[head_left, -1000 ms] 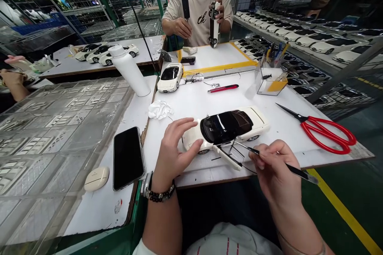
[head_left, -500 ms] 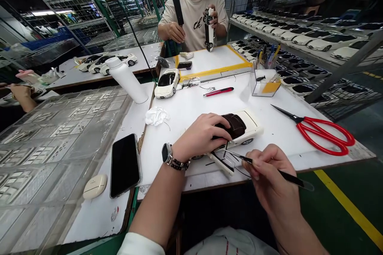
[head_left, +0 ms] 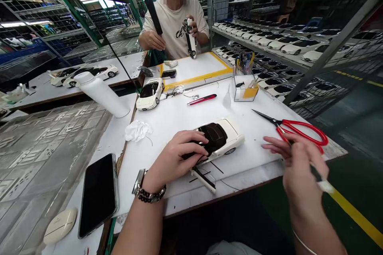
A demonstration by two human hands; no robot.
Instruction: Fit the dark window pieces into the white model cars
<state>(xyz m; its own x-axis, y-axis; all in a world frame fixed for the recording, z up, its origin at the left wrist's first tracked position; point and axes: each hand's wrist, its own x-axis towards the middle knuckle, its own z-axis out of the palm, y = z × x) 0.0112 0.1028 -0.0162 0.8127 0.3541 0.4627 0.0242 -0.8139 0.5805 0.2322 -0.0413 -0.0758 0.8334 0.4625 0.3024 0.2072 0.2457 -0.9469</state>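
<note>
A white model car with a dark roof (head_left: 223,137) sits on the white work board (head_left: 179,115), its near door (head_left: 204,176) swung open. My left hand (head_left: 176,156) lies over the car's front half, fingers curled on its roof and hood. Off the board's near right corner, my right hand (head_left: 299,163) is raised with a thin black tool (head_left: 320,179) pinched between its fingers; the tool's tip is hidden behind the hand. Red-handled scissors (head_left: 299,131) lie just beyond that hand.
A black phone (head_left: 97,193) and a white earbud case (head_left: 60,226) lie at the lower left. A crumpled white cloth (head_left: 137,130), a second white car (head_left: 150,93), a white bottle (head_left: 100,92), a red pen (head_left: 202,99) and a clear pen box (head_left: 245,87) stand on the tables. Opposite, a person (head_left: 175,20) holds a car upright.
My right hand has pulled the tool away from the open door, out to the right. My left hand moved from the car's nose onto its roof. The view swung right.
</note>
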